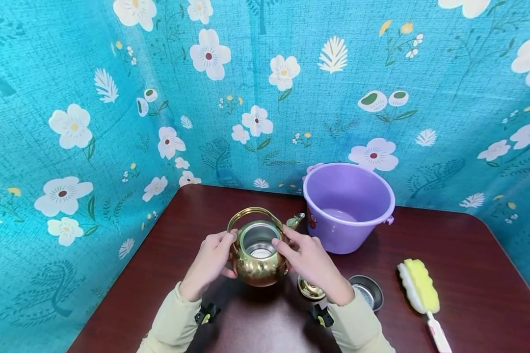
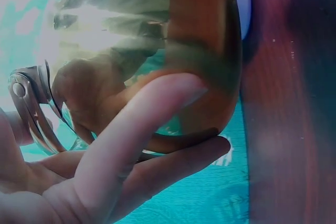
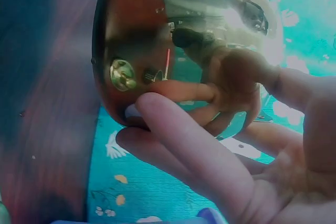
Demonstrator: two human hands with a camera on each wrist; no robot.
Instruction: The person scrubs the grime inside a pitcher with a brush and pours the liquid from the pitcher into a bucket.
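A shiny gold teapot without its lid is held between both hands, its steel-lined opening facing up toward the head camera. Its arched handle stands up behind the opening, and the spout points to the right. The left hand grips the teapot's left side, thumb near the handle's base. On the opposite side, the right hand holds the body with its thumb at the rim of the opening. Both wrist views show fingers spread along the polished belly, which mirrors the hands.
A gold lid lies on the dark red table under the right forearm, beside a round metal strainer. Behind the right hand stands a purple bucket. Farther right lies a yellow-and-white sponge brush. Flowered teal cloth hangs around the table.
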